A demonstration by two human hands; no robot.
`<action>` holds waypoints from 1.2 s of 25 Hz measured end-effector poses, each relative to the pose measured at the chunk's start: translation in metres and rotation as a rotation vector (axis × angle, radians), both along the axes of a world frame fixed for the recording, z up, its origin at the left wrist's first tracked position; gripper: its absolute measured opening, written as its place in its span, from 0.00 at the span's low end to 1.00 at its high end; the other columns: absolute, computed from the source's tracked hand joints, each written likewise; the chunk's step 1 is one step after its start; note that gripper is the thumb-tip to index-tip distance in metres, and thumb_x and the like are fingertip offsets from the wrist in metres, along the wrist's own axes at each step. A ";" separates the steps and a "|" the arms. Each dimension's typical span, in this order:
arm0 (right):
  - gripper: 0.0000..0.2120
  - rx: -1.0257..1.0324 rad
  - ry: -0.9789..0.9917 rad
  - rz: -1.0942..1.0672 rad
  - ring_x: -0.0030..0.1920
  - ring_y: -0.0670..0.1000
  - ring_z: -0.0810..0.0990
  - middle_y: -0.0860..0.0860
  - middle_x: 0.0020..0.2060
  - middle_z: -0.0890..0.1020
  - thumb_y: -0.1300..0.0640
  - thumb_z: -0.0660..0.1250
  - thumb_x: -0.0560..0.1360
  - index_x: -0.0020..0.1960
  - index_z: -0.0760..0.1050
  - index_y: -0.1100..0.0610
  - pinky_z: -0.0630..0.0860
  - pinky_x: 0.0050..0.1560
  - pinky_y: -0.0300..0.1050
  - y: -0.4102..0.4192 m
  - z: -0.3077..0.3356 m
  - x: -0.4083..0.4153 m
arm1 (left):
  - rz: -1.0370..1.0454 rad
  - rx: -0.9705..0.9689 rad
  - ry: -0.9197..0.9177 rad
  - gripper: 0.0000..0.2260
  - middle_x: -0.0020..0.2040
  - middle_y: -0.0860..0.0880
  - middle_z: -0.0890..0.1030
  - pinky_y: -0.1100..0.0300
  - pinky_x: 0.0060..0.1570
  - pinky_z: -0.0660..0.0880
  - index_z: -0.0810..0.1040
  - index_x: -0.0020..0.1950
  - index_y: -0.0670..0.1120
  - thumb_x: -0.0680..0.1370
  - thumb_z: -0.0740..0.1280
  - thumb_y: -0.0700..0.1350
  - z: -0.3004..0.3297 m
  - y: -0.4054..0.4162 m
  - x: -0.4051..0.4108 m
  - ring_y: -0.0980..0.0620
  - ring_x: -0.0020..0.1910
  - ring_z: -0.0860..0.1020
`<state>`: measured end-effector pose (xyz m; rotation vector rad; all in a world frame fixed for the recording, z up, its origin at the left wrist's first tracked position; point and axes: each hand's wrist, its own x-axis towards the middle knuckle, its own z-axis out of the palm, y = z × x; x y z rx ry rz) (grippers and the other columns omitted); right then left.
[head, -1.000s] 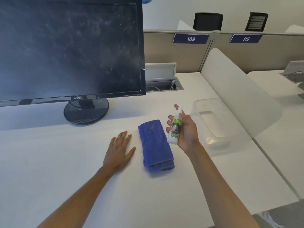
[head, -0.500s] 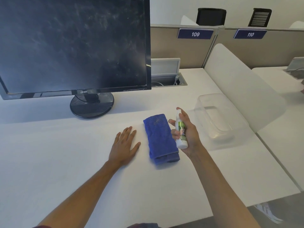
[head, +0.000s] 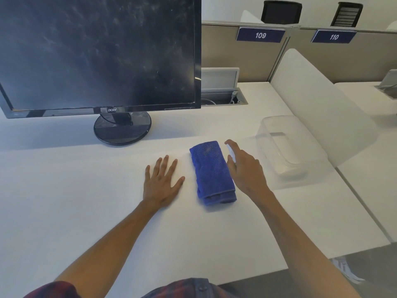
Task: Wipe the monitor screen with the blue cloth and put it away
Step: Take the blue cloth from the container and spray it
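2 hands: both are over the white desk [head: 64,211], one on each side of the cloth.
Monitor: the black monitor [head: 98,52] stands at the back left on a round base [head: 122,131]; its dark screen is smeared with pale streaks and dust.
Left hand: the left hand [head: 161,183] lies palm down on the desk, fingers straight and spread, holding nothing, just left of the cloth and apart from it.
Blue cloth: the folded blue cloth [head: 211,173] lies flat on the desk between the 2 hands, in front of the monitor and to the right of its base.
Right hand: the right hand [head: 247,171] is at the cloth's right edge, fingers curled round a small white spray bottle [head: 231,154], forefinger arched over its top.
Clear tub: a see-through plastic tub [head: 287,147] sits on the desk right of that hand, beside a frosted divider [head: 318,108].
Signs: 2 blue plates, 109 [head: 260,35] and 110 [head: 334,37], hang on the rear partition.
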<state>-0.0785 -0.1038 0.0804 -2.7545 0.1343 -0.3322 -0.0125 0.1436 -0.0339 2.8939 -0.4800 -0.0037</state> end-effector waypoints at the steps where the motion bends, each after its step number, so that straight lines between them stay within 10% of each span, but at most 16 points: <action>1: 0.19 -0.025 -0.007 0.007 0.36 0.59 0.75 0.52 0.38 0.76 0.55 0.54 0.81 0.70 0.59 0.46 0.76 0.41 0.55 0.000 -0.001 0.002 | -0.005 -0.001 -0.001 0.31 0.80 0.52 0.49 0.44 0.74 0.45 0.49 0.78 0.58 0.76 0.42 0.67 0.000 0.001 0.000 0.50 0.78 0.47; 30: 0.15 -0.174 -0.071 -0.009 0.31 0.62 0.74 0.53 0.37 0.74 0.55 0.53 0.81 0.67 0.60 0.48 0.76 0.35 0.54 -0.010 0.002 0.004 | -0.017 -0.019 -0.011 0.30 0.80 0.52 0.50 0.44 0.75 0.45 0.50 0.77 0.59 0.76 0.44 0.67 -0.001 0.003 0.002 0.51 0.78 0.47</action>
